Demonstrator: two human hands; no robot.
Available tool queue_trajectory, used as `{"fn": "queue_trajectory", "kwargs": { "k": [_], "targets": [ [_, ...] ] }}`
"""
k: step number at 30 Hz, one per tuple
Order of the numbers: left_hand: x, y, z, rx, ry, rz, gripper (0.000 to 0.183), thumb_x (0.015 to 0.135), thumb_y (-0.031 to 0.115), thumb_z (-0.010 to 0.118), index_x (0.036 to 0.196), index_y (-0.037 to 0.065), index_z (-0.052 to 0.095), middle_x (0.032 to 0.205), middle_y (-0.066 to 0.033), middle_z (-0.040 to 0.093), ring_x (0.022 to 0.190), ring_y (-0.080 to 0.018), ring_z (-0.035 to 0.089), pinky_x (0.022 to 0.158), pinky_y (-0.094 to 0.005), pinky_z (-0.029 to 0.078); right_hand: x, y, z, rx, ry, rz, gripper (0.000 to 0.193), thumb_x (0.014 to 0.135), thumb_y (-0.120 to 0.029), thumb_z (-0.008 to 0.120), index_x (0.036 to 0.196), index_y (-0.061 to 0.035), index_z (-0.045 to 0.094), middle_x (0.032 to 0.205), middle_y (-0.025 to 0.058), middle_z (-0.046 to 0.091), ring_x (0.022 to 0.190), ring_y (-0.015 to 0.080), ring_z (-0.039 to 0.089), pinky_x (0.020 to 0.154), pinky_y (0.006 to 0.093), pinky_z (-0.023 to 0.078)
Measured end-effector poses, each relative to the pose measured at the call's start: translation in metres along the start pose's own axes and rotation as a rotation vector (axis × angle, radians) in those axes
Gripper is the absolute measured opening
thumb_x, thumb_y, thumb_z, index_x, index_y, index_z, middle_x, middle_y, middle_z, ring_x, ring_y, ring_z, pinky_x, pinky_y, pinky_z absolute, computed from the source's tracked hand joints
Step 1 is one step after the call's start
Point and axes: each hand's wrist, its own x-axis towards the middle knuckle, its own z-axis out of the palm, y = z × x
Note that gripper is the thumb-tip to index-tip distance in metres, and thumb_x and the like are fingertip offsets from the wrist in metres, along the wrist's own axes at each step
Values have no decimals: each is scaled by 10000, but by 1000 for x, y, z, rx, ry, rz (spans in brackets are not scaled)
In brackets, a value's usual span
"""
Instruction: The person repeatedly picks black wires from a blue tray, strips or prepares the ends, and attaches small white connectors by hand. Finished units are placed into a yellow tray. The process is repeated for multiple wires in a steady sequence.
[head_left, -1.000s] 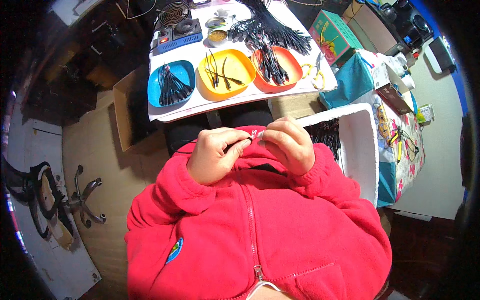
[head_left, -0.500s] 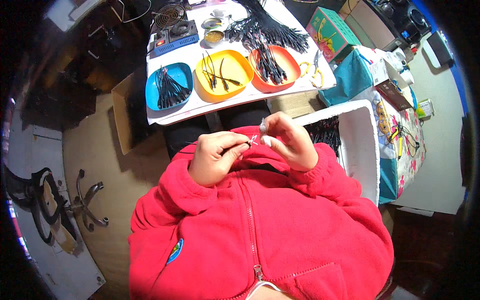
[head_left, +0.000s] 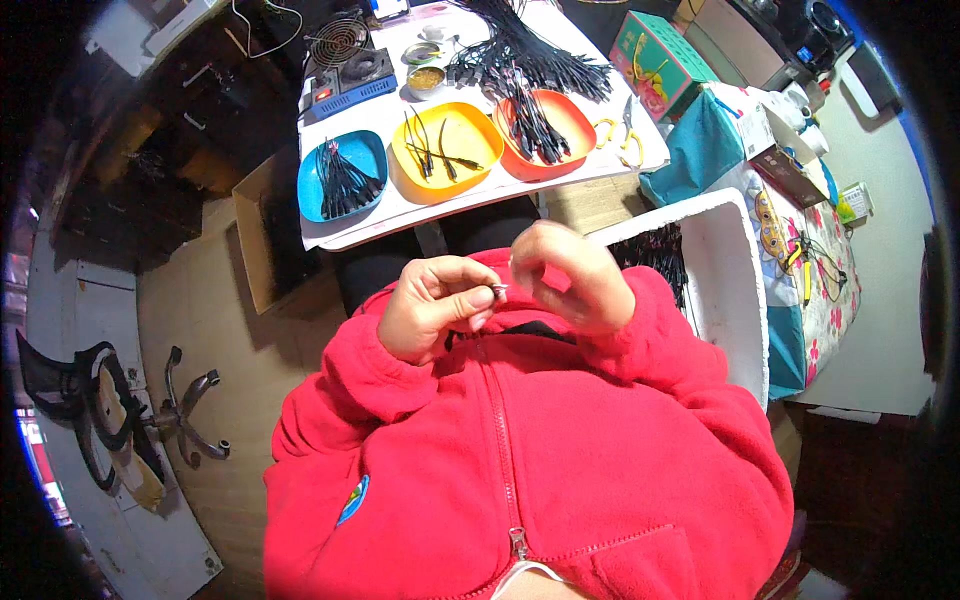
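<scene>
In front of my red jacket, my left hand [head_left: 432,305] pinches a thin black cable by its end between thumb and fingers. The pale stripped tips of the cable [head_left: 499,289] stick out toward the right. Close beside them, my right hand [head_left: 575,275] is bent with its fingers curled toward the cable end. Motion blurs its fingertips, so whether they hold anything is unclear. Most of the cable is hidden by my left hand.
On the white table ahead stand a blue tray [head_left: 374,150], a yellow tray [head_left: 470,128] and an orange tray [head_left: 576,122], each with black cables. Behind are a hot plate [head_left: 352,94], a bowl [head_left: 428,82] and a cable bundle [head_left: 540,55]. Scissors [head_left: 629,140] lie right; a foam box [head_left: 740,270] holds cables.
My right hand has turned and its fingertips have blurred; the silvery bit seen at them earlier no longer shows. The white wire ends at my left fingertips look less spread. The view has shifted slightly.
</scene>
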Motion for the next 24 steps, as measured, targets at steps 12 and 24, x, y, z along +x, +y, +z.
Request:
{"fn": "queue_trajectory", "kwargs": {
  "k": [12,24],
  "targets": [
    [0,-7,-2,-521,-81,-149,140,887,67,621,1014,8,631,826,-49,616,624,-80,499,506,-205,338,3,-7,0,-355,241,-329,368,649,-53,756,998,-6,649,962,123,634,820,251,634,692,339,529],
    [2,-3,1,121,25,-27,128,885,-8,596,1001,-16,649,807,-56,634,652,-104,572,554,-228,447,-6,-12,4,-26,51,62,72,807,-40,648,856,-15,603,796,84,570,704,204,565,627,284,469]
  ]
}}
